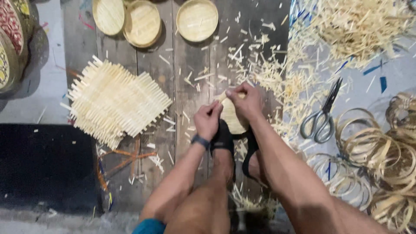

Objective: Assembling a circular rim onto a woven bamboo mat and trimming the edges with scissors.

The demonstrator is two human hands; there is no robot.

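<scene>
At frame centre, both hands pinch a small woven bamboo disc [232,116] — left hand [207,121], right hand [245,103]. Scissors [323,116] lie right; stacked woven mats [115,102] left.

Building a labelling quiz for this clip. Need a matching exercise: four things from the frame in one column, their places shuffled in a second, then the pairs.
Things:
1. scissors
2. stack of woven mats
3. round woven lids
4. bamboo hoops

Places:
A. far edge of the planks, three in a row
B. left of the hands, on the planks
C. right edge, piled as coiled rings
D. right of the hands, lying on the grey floor among shavings

Pairs: 1-D, 2-B, 3-A, 4-C
</scene>
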